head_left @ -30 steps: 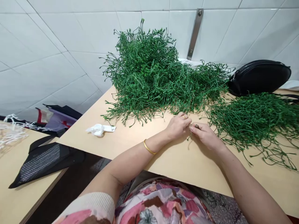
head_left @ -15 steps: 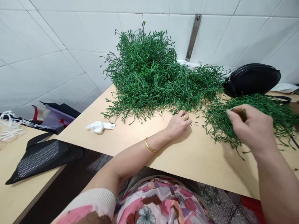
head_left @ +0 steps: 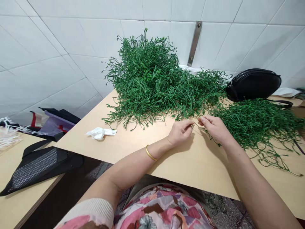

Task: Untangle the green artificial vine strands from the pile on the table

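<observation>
Green stems [head_left: 147,79] on pale table [head_left: 135,140], tiled wall [head_left: 83,35] behind; both hands' fingers [head_left: 187,123] pinching strand [head_left: 196,124]

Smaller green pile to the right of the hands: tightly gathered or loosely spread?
Loosely spread: the pile fans out over the table, with stray strands trailing apart at its near edge.

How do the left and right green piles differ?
The left pile is heaped tall; the right pile lies low. The left pile is bigger than the right pile. The left pile sits left of the bag, the right pile in front of it. Both are green and tangled.
</observation>
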`<state>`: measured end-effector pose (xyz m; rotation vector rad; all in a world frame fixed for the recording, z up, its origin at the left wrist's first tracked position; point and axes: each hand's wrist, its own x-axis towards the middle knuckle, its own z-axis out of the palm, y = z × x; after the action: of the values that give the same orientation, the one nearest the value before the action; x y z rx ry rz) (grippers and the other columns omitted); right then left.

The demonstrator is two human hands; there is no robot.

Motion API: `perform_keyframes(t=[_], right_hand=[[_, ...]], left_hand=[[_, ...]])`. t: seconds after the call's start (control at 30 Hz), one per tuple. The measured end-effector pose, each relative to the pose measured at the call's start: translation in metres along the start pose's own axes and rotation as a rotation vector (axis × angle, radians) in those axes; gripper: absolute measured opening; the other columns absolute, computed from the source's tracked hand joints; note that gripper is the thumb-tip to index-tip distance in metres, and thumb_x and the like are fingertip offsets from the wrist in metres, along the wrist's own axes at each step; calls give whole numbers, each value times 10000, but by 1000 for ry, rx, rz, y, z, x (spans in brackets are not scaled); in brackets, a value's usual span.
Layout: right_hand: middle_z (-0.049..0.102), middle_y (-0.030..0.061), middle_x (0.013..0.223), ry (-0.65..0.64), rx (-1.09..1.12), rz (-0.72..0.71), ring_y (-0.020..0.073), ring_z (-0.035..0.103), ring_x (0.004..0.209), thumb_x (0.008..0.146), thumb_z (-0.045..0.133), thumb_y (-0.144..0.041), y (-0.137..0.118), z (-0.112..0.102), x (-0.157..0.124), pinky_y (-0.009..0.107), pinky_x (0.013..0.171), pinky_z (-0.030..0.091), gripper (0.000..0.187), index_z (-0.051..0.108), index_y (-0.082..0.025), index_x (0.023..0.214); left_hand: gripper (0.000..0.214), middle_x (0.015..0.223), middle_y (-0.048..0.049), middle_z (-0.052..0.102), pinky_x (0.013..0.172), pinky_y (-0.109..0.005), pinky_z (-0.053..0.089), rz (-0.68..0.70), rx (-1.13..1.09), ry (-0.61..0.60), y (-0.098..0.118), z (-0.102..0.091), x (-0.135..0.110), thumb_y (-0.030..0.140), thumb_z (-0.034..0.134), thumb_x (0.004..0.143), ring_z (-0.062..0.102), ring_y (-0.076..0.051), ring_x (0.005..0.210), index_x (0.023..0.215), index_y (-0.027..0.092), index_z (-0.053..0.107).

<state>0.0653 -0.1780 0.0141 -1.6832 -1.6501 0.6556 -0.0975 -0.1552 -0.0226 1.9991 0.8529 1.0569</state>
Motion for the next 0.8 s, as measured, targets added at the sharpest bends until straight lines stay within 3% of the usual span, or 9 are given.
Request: perform_keyframes(t=[0.1,0.17,0.3,0.37,0.43,0.53,0.63,0.8], right_hand=[[617,38,704,-7,38,12,157,544,690,796,498,-400,6,8,15,302,668,419,263,592,-168,713],[592,25,671,-42,147,33,141,533,651,778,532,-417,7,15,22,286,630,426,256,574,-171,723],[560,-5,629,-11,296,161,110,494,534,691,639,-452,1,37,39,265,532,416,313,518,-181,791],[543,-21,589,40,291,200,104,476,488,635,689,-460,-1,46,48,257,487,394,366,482,-191,772],[517,-37,534,81,281,200,105,463,456,597,722,-438,-2,53,58,253,455,372,377,464,-200,735],[488,-46,473,121,333,210,109,435,403,607,706,-386,-2,55,68,259,414,347,308,462,-210,672],[475,-36,458,145,376,221,105,420,381,660,637,-396,-2,52,75,257,389,332,280,438,-214,587],[416,-48,435,202,363,223,91,394,388,635,655,-416,2,46,84,246,393,306,311,439,-209,548]], left_hand=[[112,694,-13,608,618,-231,471,-347,-512,95,0,-3,6,247,553,758,558,-87,612,797,143,566],[158,645,-6,591,580,-241,487,-514,-718,154,1,-7,9,279,573,762,550,-78,552,724,140,508],[140,609,-3,583,534,-244,488,-625,-871,236,1,-14,11,187,545,781,547,-77,501,704,146,436],[111,582,18,575,520,-246,484,-637,-885,260,1,-15,11,114,523,769,543,-83,481,791,158,423],[213,562,38,571,513,-253,485,-657,-903,262,2,-17,12,69,510,753,547,-95,471,895,177,393],[265,552,22,584,512,-249,486,-721,-909,159,3,-21,14,61,521,739,559,-103,471,946,165,391],[193,553,-13,600,500,-225,477,-786,-903,4,4,-24,15,43,514,719,559,-95,452,879,132,456],[94,519,-23,600,448,-217,462,-799,-942,-243,6,-21,11,98,509,735,554,-107,409,824,131,512]])
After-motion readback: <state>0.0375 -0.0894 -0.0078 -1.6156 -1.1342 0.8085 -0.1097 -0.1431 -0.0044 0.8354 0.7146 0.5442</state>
